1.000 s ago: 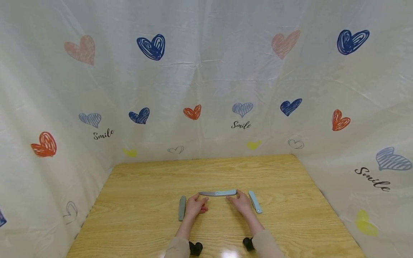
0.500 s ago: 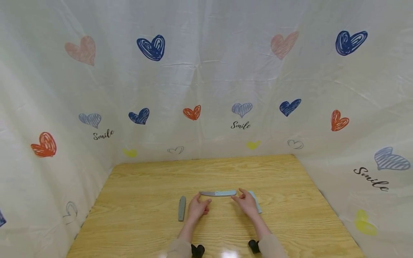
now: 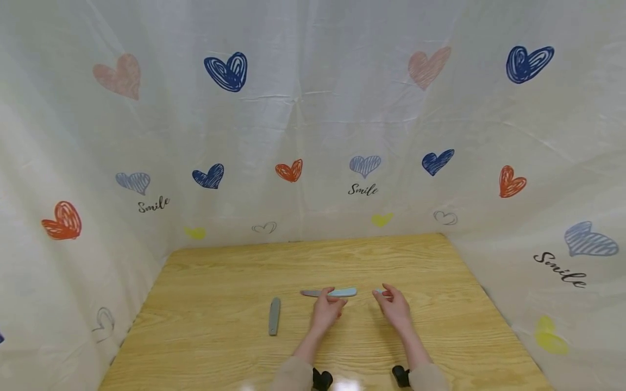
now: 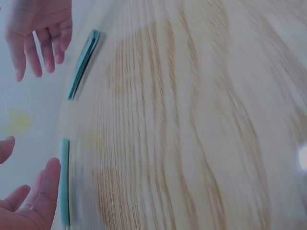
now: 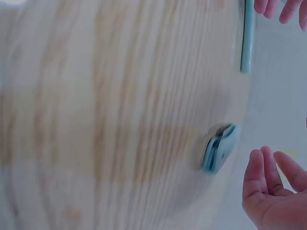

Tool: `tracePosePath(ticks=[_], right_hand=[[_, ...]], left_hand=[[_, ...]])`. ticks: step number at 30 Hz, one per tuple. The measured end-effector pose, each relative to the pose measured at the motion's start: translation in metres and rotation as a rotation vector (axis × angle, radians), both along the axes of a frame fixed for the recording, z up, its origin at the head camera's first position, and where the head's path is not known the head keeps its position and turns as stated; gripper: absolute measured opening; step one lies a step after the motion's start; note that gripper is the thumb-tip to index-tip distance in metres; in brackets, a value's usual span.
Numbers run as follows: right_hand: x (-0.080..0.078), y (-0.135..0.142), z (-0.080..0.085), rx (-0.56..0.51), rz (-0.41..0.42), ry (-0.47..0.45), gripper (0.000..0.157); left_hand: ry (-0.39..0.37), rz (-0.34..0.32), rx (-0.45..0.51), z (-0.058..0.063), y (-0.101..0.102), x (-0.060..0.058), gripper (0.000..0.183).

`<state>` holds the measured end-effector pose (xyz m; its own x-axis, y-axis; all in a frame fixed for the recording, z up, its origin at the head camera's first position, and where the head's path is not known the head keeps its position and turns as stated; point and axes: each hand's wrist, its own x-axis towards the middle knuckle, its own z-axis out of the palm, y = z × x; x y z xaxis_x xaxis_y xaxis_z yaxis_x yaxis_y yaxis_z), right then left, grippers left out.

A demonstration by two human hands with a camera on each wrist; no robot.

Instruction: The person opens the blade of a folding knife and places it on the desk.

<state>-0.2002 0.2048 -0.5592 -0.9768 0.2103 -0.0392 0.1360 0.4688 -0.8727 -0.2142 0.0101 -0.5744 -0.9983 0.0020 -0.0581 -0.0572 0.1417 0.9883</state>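
A knife with a pale blue handle (image 3: 348, 292) lies unfolded across the middle of the table, its grey blade pointing left. My left hand (image 3: 329, 310) overlaps it where blade meets handle; in the left wrist view its fingertips (image 4: 52, 167) are beside the handle (image 4: 64, 182), with nothing in them. To the right, a folded pale blue knife (image 5: 221, 149) lies mostly hidden behind my right hand (image 3: 396, 309) in the head view. The right wrist view shows this hand's loosely bent fingers (image 5: 256, 165) close by the folded knife, with a gap between them.
A grey-green folded knife (image 3: 274, 316) lies on the wooden table (image 3: 220, 304), left of my left hand. A white curtain (image 3: 313, 108) printed with hearts and "Smile" hangs behind the table and along both sides.
My left hand has moved right from the blade tip to the knife's middle. My right hand has left the handle end and moved right, over the folded blue knife.
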Motion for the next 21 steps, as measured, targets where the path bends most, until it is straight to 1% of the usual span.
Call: tracePosePath(ticks=[5, 9, 14, 18, 21], right_hand=[[0.004, 0.014, -0.001, 0.025, -0.046, 0.009, 0.045], [0.005, 0.022, -0.005, 0.011, -0.053, -0.028, 0.045], [0.002, 0.025, -0.011, -0.004, -0.033, -0.072, 0.046], [0.002, 0.024, -0.012, -0.024, -0.027, -0.097, 0.046], [0.002, 0.023, -0.012, -0.020, -0.034, -0.085, 0.044]], left_hand=[[-0.032, -0.044, 0.063, -0.003, 0.023, -0.003, 0.051], [-0.070, -0.069, 0.105, -0.005, 0.043, -0.001, 0.049], [-0.108, -0.099, 0.137, -0.007, 0.061, 0.001, 0.048], [-0.110, -0.110, 0.173, -0.009, 0.071, 0.002, 0.044], [-0.095, -0.125, 0.184, -0.009, 0.077, 0.002, 0.041]])
